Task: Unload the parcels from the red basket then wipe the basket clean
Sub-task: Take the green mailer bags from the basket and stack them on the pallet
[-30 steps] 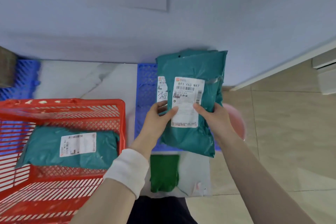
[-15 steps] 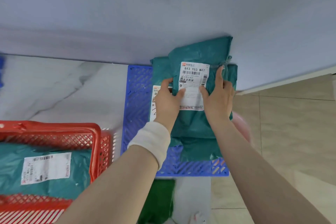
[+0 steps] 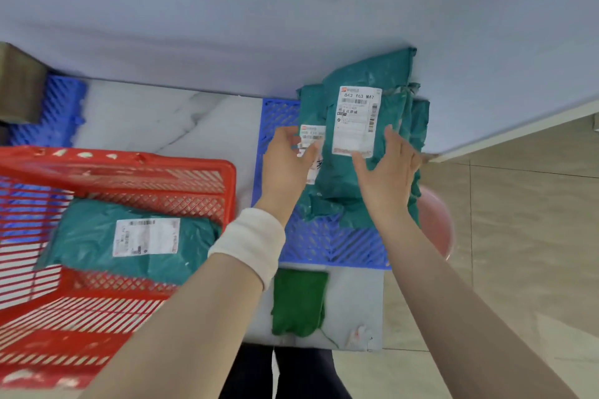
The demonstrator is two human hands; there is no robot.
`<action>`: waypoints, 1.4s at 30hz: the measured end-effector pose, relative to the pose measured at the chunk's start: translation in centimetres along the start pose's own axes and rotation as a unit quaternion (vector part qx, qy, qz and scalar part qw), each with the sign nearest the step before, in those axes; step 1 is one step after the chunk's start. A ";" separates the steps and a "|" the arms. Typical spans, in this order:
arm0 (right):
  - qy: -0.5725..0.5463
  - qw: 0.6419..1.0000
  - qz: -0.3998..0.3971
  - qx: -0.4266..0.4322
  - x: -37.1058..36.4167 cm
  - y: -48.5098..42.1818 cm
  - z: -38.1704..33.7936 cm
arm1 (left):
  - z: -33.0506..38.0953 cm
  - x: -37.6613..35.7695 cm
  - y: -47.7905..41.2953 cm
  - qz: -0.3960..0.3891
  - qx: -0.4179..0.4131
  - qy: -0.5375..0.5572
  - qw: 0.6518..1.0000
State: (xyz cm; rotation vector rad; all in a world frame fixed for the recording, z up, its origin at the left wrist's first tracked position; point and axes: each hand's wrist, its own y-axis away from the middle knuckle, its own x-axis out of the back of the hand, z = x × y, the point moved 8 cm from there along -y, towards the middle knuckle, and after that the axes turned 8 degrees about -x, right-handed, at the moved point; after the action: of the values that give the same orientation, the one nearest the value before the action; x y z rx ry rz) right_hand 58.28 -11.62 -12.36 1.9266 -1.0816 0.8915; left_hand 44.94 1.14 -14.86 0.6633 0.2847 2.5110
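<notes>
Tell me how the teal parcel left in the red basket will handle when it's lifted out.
The parcel is a wrinkled soft plastic mailer, so it will probably flop and sag if held by one edge. It lies fairly flat in the basket, which suggests light contents. The film looks smooth, so it may slip; a two-sided grip seems safer.

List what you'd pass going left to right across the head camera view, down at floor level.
Red basket with one teal parcel inside → green cloth → blue pallet stacked with teal parcels → pink basin → tan floor tiles.
</notes>
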 end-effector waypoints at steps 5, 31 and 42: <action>-0.044 0.998 -0.031 0.018 -1.4 7.7 -3.5 | -0.6 5.7 4.4 0.005 -0.035 -0.027 0.999; 0.089 0.919 -0.326 -0.202 -29.4 27.0 -5.3 | -31.5 34.2 4.6 -0.047 0.199 -0.269 0.941; 0.024 0.905 -0.282 -0.319 -36.2 24.1 -2.1 | -37.1 32.9 1.3 -0.046 0.262 -0.212 0.940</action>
State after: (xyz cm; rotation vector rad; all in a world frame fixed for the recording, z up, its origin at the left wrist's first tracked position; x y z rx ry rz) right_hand 21.79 -5.08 -35.21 1.5062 -0.6098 0.2095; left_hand 1.05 15.22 -33.14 1.3384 0.8117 2.1308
